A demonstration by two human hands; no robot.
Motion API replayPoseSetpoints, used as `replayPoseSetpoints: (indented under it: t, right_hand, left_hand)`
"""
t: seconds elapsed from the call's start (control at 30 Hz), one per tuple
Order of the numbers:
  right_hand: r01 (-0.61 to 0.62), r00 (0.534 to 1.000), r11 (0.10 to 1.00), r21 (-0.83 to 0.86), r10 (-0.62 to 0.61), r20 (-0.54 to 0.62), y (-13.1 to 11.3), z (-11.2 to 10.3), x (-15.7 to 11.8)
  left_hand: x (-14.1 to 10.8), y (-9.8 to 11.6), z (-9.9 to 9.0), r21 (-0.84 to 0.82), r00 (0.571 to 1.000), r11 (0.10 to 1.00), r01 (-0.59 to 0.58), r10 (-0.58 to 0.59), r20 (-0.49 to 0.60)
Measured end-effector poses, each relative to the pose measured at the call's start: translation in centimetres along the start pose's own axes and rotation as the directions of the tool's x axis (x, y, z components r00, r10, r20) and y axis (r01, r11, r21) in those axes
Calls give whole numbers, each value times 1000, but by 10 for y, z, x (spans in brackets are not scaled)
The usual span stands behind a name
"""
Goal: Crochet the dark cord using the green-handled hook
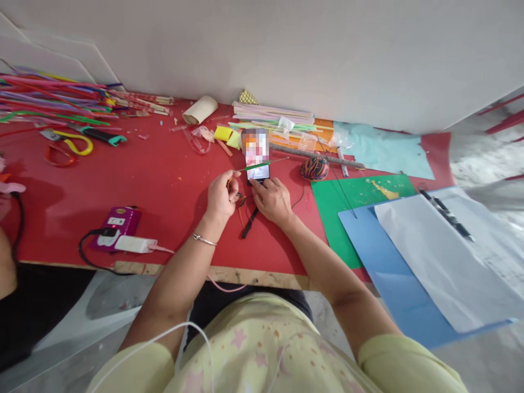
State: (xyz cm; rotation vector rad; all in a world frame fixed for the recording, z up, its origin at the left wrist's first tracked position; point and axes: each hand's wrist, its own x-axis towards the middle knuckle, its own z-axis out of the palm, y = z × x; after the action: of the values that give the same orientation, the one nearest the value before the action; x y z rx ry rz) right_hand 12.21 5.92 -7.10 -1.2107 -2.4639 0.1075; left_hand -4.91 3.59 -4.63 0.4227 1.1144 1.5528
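Note:
My left hand [223, 194] is closed on a thin crochet hook [258, 165] with a green handle, its metal tip pointing right across a phone. Multicoloured yarn [242, 201] hangs by the fingers of that hand. The phone [264, 173] lies on the red table, its lit screen partly blurred out. My right hand [272, 199] rests palm down at the phone's lower end, fingers extended, a fingertip at the screen's bottom edge. Below the hands lies a short black strip [249, 224]. A ball of multicoloured yarn [314, 168] sits to the right, a strand running from it toward my right hand.
On the left are scissors [71, 143], pipe cleaners [53, 101] and a purple power socket [121, 221] with cords. A cardboard tube [200, 110], paper strips [272, 113] and a grey stick [319, 155] lie behind. A green sheet [339, 218] and blue folder [393, 273] are at right.

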Motion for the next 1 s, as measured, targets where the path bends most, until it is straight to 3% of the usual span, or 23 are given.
replayPoseSetpoints:
  t: [0.3, 0.5, 0.8, 1.0]
  right_hand:
    - [-16, 987, 998, -60, 6, -159, 11, -12, 15]
    - [-34, 974, 999, -28, 27, -225, 19, -7, 32]
    - [-27, 962, 999, -17, 22, -272, 25, 1, 25]
    - [41, 959, 999, 33, -30, -281, 22, 2, 21]
  left_hand:
    - [-4, -1, 0, -17, 999, 1000, 11, -10, 50]
    - [-4, -2, 0, 19, 997, 1000, 24, -26, 68]
    - [-4, -4, 0, 57, 996, 998, 38, -42, 74]
    - [-6, -1, 2, 55, 997, 998, 28, -32, 73]
